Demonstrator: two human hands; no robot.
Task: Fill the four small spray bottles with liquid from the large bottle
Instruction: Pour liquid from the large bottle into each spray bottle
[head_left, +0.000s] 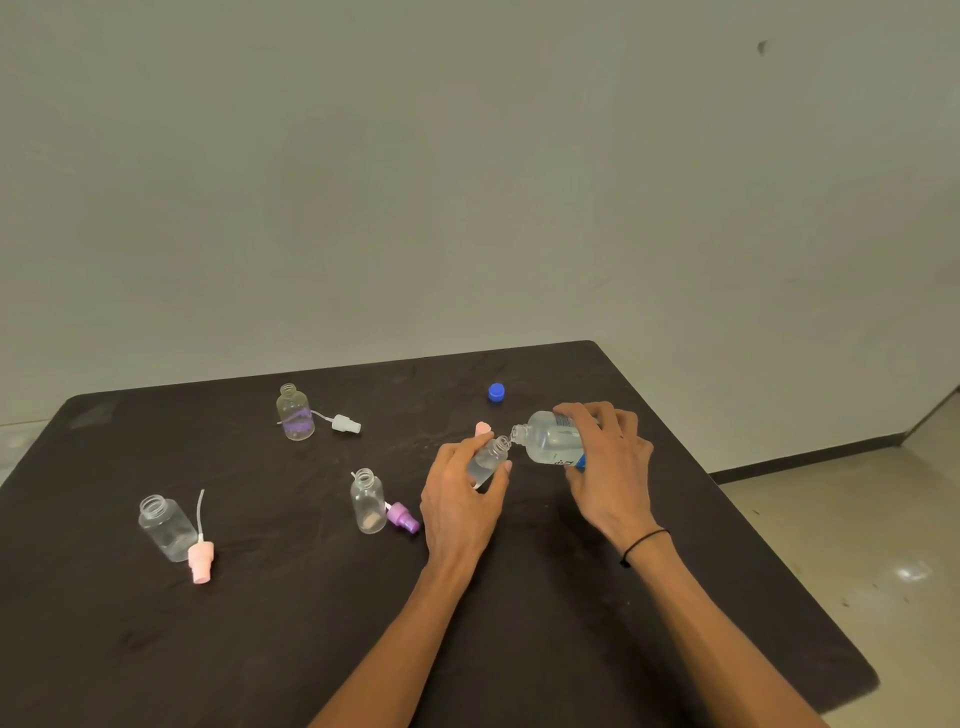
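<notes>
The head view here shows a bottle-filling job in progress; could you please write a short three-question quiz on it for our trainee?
1. True or false: the blue cap is screwed on the large bottle.
2. Which hand grips the small bottle being filled?
3. How many small bottles stand untouched on the table? A) two B) three C) four

Key
1. False: it lies on the table, beyond the hands.
2. The left hand; the right hand tips the large bottle.
3. B
</notes>
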